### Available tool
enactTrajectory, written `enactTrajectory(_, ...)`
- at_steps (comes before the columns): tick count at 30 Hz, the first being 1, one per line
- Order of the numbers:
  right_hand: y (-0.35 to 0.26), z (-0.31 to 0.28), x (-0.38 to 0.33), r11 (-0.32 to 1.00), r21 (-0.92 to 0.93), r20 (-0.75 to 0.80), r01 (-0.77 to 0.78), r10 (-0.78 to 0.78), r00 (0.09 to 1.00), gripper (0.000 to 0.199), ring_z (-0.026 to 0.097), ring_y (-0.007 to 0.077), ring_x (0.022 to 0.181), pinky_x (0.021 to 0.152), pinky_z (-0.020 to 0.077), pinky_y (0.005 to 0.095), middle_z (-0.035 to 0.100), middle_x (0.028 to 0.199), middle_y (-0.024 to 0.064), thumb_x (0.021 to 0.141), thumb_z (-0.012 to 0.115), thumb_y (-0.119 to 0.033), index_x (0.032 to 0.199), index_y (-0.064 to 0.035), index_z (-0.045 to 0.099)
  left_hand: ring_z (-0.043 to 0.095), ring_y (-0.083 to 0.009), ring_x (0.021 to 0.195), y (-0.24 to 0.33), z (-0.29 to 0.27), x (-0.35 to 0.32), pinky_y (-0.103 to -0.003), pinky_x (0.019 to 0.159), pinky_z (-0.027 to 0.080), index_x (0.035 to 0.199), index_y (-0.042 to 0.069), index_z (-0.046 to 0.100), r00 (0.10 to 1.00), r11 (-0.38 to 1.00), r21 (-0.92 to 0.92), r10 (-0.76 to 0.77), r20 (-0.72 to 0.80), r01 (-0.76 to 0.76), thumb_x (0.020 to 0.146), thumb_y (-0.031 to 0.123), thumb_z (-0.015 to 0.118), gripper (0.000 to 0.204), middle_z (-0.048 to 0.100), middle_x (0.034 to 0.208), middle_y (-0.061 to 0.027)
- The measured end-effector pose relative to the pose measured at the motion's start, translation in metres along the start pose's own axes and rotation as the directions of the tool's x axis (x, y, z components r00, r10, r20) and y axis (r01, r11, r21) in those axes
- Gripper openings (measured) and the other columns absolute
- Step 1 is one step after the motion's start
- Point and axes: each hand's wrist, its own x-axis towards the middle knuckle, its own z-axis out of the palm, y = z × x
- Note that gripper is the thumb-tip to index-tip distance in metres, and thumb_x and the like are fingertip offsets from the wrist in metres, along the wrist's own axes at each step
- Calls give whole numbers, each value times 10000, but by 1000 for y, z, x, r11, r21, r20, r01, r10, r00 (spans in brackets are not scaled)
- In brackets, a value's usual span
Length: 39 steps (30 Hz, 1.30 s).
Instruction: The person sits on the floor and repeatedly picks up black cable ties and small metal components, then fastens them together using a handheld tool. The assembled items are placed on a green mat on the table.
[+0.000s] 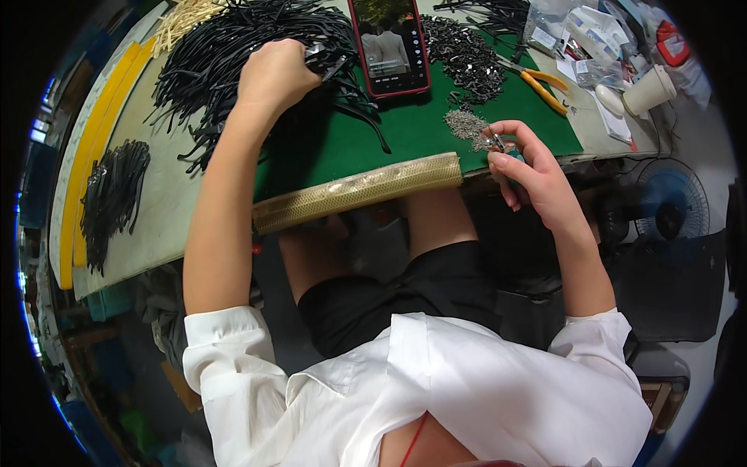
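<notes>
My left hand [276, 74] is closed at the right part of a large heap of black eyeglass temples [206, 66], thin strips with bent ends. A dark piece with a shiny end [334, 68] juts out beside its fingers, which are mostly hidden behind the knuckles. Over the right front of the green mat [311, 152], my right hand [533, 167] pinches a small metallic piece [496, 140] between thumb and forefinger. Something teal shows by the thumb, too small to name. Just left of these fingertips lies a pile of tiny silvery screws [465, 127].
A red-edged phone [391, 50] stands at the mat's back, beside a pile of small black parts [467, 66]. Orange-handled pliers [545, 89], a white cup [650, 89] and plastic bags are right. A mesh-covered roll [358, 187] lines the front edge; more temples [114, 198] lie left.
</notes>
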Motion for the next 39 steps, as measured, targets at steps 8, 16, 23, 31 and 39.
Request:
enactTrajectory(8, -3, -12, 7, 949, -302, -19, 90, -101, 995, 383, 502, 67, 491, 435, 395, 228, 574, 863, 22, 933, 633, -209, 1257, -73, 483, 686, -339, 992, -31, -18, -3, -395, 872, 536, 1159, -28, 661, 989, 980, -194, -7, 150, 36, 687, 158, 737, 513, 703, 1032, -230)
enactTrajectory(16, -3, -20, 11, 476, -806, 251, 351, -261, 932, 320, 603, 293, 959, 842, 486, 387, 574, 1027, 103, 862, 637, -123, 1169, -88, 552, 653, -250, 757, -57, -29, -16, -366, 734, 499, 1048, -1, 678, 996, 933, -355, -27, 90, 58, 761, 112, 736, 314, 709, 854, -137)
enactTrajectory(23, -11, -19, 16, 402, -853, 297, 333, -152, 943, 328, 619, 318, 963, 830, 494, 411, 591, 1047, 108, 839, 647, -111, 1155, -95, 561, 448, -32, 559, -44, -45, -58, -194, 474, 281, 1033, 48, 715, 985, 451, -877, -107, 134, 168, 822, 138, 720, 230, 575, 715, 40)
enactTrajectory(31, -14, -22, 17, 367, -855, 350, 368, -116, 929, 353, 623, 322, 960, 820, 494, 408, 597, 1050, 105, 829, 664, -102, 1168, -106, 565, 447, -13, 537, -17, -40, -92, -175, 461, 263, 1098, 66, 726, 983, 304, -948, -178, 38, 92, 835, 205, 761, 299, 603, 716, 20)
enactTrajectory(39, -15, -21, 21, 376, -829, 394, 415, -135, 909, 342, 621, 353, 887, 767, 493, 424, 587, 1025, 123, 839, 651, -92, 1168, -114, 561, 452, 7, 571, -3, -39, -98, -165, 482, 267, 1122, 84, 724, 981, 325, -946, -176, -81, -20, 856, 186, 740, 285, 675, 788, 20)
